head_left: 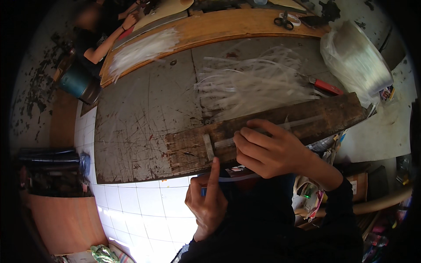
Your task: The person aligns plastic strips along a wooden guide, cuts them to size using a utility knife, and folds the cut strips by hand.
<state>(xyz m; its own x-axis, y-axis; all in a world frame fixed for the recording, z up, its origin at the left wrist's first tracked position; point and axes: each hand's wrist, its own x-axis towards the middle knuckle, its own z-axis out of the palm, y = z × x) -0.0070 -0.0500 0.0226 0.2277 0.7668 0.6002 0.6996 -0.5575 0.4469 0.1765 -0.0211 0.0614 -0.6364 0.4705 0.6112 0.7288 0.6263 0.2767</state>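
Note:
A worn, dark wooden board [342,109] lies slantwise along the near edge of the table. A short pale strip [208,147] stands crosswise on it like a stop. My right hand [274,147] is closed in a pinch over the board, on a clear plastic strip [307,122] that runs along the wood. My left hand [206,204] is below the board's near edge, its index finger stretched up to the pale stop. The other fingers curl round a small blue thing [203,191], mostly hidden. Another translucent strip [239,178] bends between the hands.
Loose clear strips [258,79] cover the table's far middle beside a red cutter [326,86]. A large plastic-wrapped roll [359,61] stands at right. Beyond, a wooden bench [219,26] bears a strip pile [144,48] and black scissors [284,21]. A co-worker's arm [103,50] reaches in far left.

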